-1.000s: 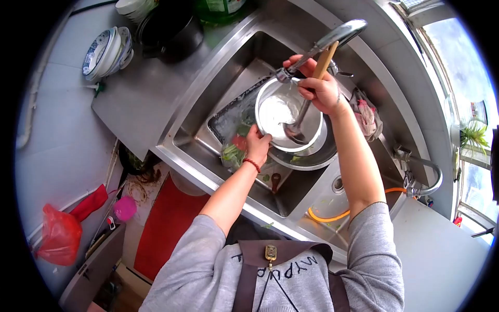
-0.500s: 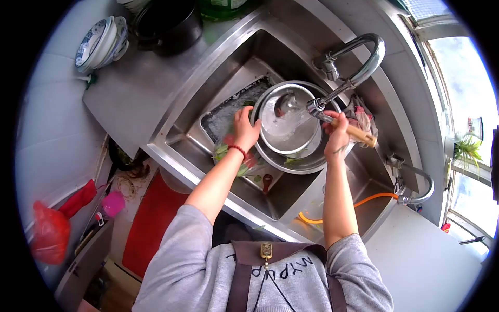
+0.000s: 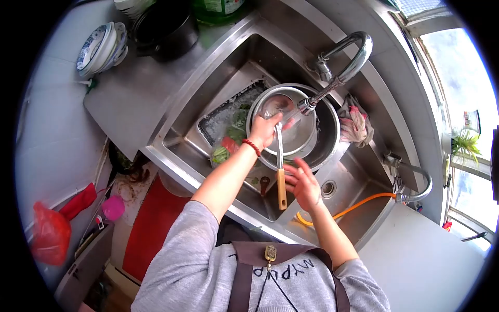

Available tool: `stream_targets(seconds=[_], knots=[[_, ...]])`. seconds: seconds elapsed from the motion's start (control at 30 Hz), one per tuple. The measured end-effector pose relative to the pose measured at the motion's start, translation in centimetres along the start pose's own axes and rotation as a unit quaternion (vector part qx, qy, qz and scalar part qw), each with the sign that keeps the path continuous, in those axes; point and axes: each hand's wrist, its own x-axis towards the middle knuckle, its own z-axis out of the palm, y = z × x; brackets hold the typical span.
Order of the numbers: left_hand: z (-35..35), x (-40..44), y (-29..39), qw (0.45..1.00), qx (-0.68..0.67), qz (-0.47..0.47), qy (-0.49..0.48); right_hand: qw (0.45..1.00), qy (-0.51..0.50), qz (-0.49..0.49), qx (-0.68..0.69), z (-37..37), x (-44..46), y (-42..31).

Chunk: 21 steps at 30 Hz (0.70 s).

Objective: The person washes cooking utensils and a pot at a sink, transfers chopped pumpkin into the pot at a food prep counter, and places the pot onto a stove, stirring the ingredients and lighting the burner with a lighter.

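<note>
My left hand, a red bracelet on its wrist, is closed around the metal neck of a ladle with a wooden handle. The ladle's bowl is up under running water from the tap, over a metal bowl. That bowl sits within a larger metal basin. To the right of the wooden handle, my right hand has its fingers spread and holds nothing.
Green leaves and a dark tray lie in the left sink. A pinkish cloth hangs on the right side near an orange hose. A black pot and stacked bowls stand at upper left.
The ladle has swung so its handle points toward me. My left hand has moved from the basin rim onto its neck. My right hand has let go of the handle and come nearer.
</note>
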Motion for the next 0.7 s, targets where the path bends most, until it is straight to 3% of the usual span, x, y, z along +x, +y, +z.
stream_targets(seconds=[0.07,0.1,0.2,0.23,0.27,0.33,0.37,0.4,0.47,0.53,0.6,0.63,0.7], knots=[[-0.3,-0.2,-1.8,0.993,0.063,-0.093,0.032,0.963,-0.071,0.205,0.16,0.1,-0.3,-0.8],[-0.3,-0.3,-3.1,0.987,0.092,-0.121,0.047,0.974,-0.102,0.174,0.102,-0.5,-0.6,1.2],[-0.8,0.4,-4.3,0.977,0.152,-0.075,0.128,0.943,-0.083,0.238,0.217,-0.8,-1.4,-0.6],[-0.4,0.1,-3.7,0.921,0.369,-0.006,0.123,0.956,-0.077,0.222,0.173,-1.2,-1.4,-1.3],[0.0,-0.1,-3.0,0.814,0.567,0.057,0.116,0.968,-0.069,0.205,0.13,-1.4,-1.5,-2.1],[0.0,1.0,-2.5,0.802,0.575,0.149,0.062,0.981,-0.046,0.176,0.065,-1.1,-1.5,-3.0],[-0.3,1.6,-2.1,0.765,0.599,0.227,0.059,0.985,-0.035,0.159,0.055,-1.0,-0.7,-2.7],[-1.4,3.3,-1.8,0.861,0.46,0.216,0.004,0.989,-0.021,0.142,0.046,-1.0,0.0,-1.9],[-0.6,2.9,3.6,0.88,0.41,0.23,0.063,0.976,-0.013,0.157,0.152,-1.4,2.4,-0.6],[-1.7,4.5,10.1,0.852,0.43,0.242,0.176,0.949,-0.052,0.165,0.263,-0.9,4.2,-0.5],[-2.9,7.4,17.9,0.914,0.241,0.199,0.257,0.923,-0.08,0.163,0.34,0.0,5.6,0.7],[-3.1,8.8,21.7,0.919,0.158,0.218,0.289,0.956,-0.045,0.123,0.263,1.1,6.0,1.0],[-0.7,9.4,26.6,0.903,-0.007,0.239,0.355,0.972,0.013,0.083,0.219,3.4,7.2,0.9]])
